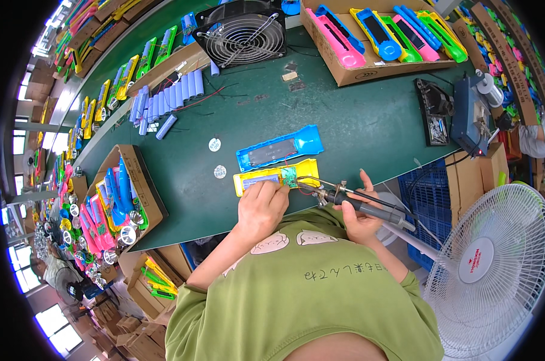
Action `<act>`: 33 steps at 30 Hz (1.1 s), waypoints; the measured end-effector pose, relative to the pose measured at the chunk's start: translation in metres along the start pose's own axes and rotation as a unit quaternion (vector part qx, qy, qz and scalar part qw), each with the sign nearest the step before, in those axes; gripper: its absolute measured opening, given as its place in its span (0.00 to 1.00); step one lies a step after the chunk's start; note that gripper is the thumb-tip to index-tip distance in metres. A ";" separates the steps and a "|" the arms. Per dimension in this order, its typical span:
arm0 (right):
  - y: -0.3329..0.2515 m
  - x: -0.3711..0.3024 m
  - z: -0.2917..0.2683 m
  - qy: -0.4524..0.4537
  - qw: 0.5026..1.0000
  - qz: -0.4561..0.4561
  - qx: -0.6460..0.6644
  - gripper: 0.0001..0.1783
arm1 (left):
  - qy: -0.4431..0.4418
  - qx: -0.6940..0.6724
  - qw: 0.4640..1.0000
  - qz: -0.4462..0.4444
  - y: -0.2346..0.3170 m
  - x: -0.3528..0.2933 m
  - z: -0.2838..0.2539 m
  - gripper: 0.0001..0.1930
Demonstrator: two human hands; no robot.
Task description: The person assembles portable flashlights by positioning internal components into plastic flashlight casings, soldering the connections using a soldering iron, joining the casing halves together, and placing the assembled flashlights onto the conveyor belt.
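Observation:
Directly before me on the green bench lies a yellow plastic housing half (pixel 308 171), with a blue cylindrical battery (pixel 261 179) and a small green circuit board (pixel 289 174) in it. My left hand (pixel 263 209) is closed at the near edge of this housing, fingers bent over the battery end; the fingertips are partly hidden. My right hand (pixel 361 215) grips a soldering iron (pixel 372 210) with a thin feed tube attached. Its tip reaches the circuit board; whether it touches, I cannot tell. Just beyond lies a blue housing half (pixel 308 141) with a dark panel.
Loose blue batteries (pixel 176 93) with wires lie at the back left, near a black fan (pixel 241 36). Cardboard boxes of coloured housings stand at back right (pixel 369 73) and left (pixel 146 180). A soldering station (pixel 470 114) sits right. A white fan (pixel 489 265) stands beside me.

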State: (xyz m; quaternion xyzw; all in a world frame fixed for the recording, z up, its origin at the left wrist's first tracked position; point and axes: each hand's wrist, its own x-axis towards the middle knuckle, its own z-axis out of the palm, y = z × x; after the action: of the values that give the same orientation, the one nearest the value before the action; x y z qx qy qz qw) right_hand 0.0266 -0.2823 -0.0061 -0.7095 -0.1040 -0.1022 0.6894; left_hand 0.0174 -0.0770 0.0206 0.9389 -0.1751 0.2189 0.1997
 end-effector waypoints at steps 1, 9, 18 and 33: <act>0.000 0.001 0.000 0.000 1.000 0.000 0.000 0.10 | 0.002 0.003 1.000 0.001 0.000 0.000 0.001 0.13; -0.003 0.005 0.000 -0.024 1.000 -0.016 -0.012 0.10 | 0.007 0.018 1.000 0.002 0.000 -0.010 0.003 0.15; 0.005 0.005 0.003 -0.027 0.998 -0.045 -0.019 0.11 | -0.016 0.012 1.000 0.003 0.000 -0.009 0.000 0.16; 0.006 0.005 0.007 -0.004 0.999 -0.034 -0.008 0.09 | -0.012 0.005 1.000 0.000 0.000 -0.006 0.000 0.15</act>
State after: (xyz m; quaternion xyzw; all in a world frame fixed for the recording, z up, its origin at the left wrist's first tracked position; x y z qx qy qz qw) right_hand 0.0330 -0.2758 -0.0108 -0.7116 -0.1298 -0.1233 0.6794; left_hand 0.0120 -0.0751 0.0176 0.9425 -0.1766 0.2084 0.1927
